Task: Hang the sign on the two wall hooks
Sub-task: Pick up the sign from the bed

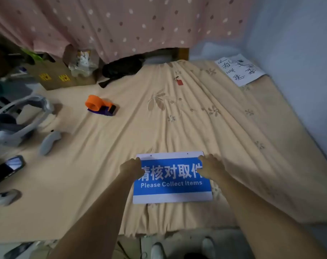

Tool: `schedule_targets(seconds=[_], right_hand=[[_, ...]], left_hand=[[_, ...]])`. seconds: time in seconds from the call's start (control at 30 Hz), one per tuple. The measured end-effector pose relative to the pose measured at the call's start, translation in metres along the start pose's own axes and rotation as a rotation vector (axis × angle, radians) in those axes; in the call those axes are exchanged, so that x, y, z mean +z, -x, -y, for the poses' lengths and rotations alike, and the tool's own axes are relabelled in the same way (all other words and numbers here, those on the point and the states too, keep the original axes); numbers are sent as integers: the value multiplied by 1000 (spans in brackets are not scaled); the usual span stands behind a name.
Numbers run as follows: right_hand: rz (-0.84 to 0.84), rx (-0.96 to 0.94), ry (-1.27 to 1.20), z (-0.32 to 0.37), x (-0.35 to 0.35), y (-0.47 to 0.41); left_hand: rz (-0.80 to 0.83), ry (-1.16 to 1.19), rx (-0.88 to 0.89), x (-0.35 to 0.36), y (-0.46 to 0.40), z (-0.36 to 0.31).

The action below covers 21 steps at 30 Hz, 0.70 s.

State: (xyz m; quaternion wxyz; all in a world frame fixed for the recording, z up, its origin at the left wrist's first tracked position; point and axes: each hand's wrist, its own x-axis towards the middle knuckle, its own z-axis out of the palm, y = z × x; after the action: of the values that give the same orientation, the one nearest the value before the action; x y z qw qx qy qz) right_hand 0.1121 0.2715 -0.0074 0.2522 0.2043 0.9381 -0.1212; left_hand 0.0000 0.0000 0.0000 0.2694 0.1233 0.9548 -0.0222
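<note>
A blue and white sign [171,186] reading "Please Collect Items" lies flat on the beige bed sheet [177,118], near the front edge. Two small holes show along its white top strip. My left hand [132,167] rests on the sign's upper left part, fingers curled over its edge. On the upper right part lies my right hand [209,166], fingers curled at that corner. Whether either hand truly grips the sign is unclear. No wall hooks are in view.
An orange tape dispenser [100,105] sits on the bed to the left. A white headset [17,120], controllers and a phone [6,170] lie at the far left. Cardboard boxes [54,75] stand behind. A handwritten paper [239,70] lies by the right wall [299,53].
</note>
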Motion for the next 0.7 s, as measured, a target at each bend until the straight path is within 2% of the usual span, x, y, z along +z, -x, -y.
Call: schedule_targets(seconds=[0.37,0.7], right_hand=[[-9,112,35,-2,12,0],[-21,120,-41,-2,16,-1]], left_hand=[[101,91,-78,20,1,-1],[60,173,-88,22,-3,0]])
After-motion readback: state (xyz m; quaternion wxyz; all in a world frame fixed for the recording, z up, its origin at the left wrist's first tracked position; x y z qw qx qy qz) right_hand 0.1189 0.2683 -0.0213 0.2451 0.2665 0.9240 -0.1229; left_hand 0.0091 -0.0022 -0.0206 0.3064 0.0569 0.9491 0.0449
